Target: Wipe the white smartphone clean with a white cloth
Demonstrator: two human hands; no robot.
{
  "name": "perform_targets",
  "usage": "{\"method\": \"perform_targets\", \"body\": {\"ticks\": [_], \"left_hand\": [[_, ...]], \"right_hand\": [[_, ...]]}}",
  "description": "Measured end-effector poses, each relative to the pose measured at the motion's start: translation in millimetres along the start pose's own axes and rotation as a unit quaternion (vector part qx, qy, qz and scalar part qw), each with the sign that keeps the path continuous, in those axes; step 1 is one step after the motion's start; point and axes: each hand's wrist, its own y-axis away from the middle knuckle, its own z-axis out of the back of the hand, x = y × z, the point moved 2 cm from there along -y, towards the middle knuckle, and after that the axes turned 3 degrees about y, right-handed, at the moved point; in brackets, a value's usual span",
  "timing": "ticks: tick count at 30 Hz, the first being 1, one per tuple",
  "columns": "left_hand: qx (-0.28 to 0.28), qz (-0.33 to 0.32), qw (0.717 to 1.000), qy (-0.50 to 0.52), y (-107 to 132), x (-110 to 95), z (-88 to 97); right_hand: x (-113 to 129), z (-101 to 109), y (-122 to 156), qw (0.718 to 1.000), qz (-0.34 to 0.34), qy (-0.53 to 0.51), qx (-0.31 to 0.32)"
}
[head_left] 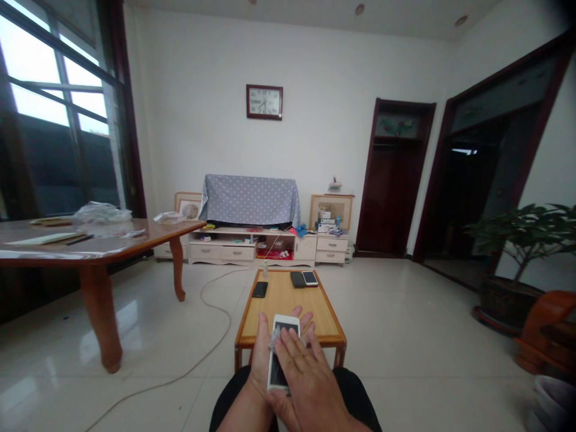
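Observation:
My left hand point(260, 354) cradles a white smartphone point(282, 327) from below, its fingers curled round the far side. Lying flat across the screen is my right hand point(302, 372), fingers stretched out and pressing a small pale cloth or wipe point(274, 340) against the glass. Both hands hover over my lap, just in front of the low wooden table point(288, 306). On that table lie a black phone point(260, 289) at the left, and a dark phone point(297, 279) beside a white phone point(309, 278) at the far right.
A large wooden table point(90, 246) with papers and plastic stands at the left. A cable point(211, 306) trails over the tiled floor. The covered TV on its cabinet point(249, 246) lines the far wall. A potted plant point(522, 264) and a doorway are at the right.

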Motion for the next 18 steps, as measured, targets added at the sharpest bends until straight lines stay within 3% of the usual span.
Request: {"method": "perform_targets", "body": {"ticks": [3, 8, 10, 14, 18], "left_hand": [[0.008, -0.018, 1.0, 0.006, 1, -7, 4.5], [0.011, -0.025, 0.999, 0.016, 8, -9, 15.3], [0.009, -0.021, 1.0, 0.016, 7, -1, 19.6], [0.038, -0.031, 0.999, 0.015, 1, 5, 21.5], [0.027, -0.043, 0.998, -0.027, 4, -8, 12.5]], "right_hand": [[-5, -1, 1, 1.0, -0.017, 0.01, -0.015], [8, -15, 21, 0.995, 0.057, 0.014, -0.077], [9, -14, 17, 0.996, 0.06, 0.005, -0.065], [0, -6, -2, 1.0, 0.0, -0.009, 0.01], [0, -12, 8, 1.0, -0.006, -0.005, -0.017]]}}
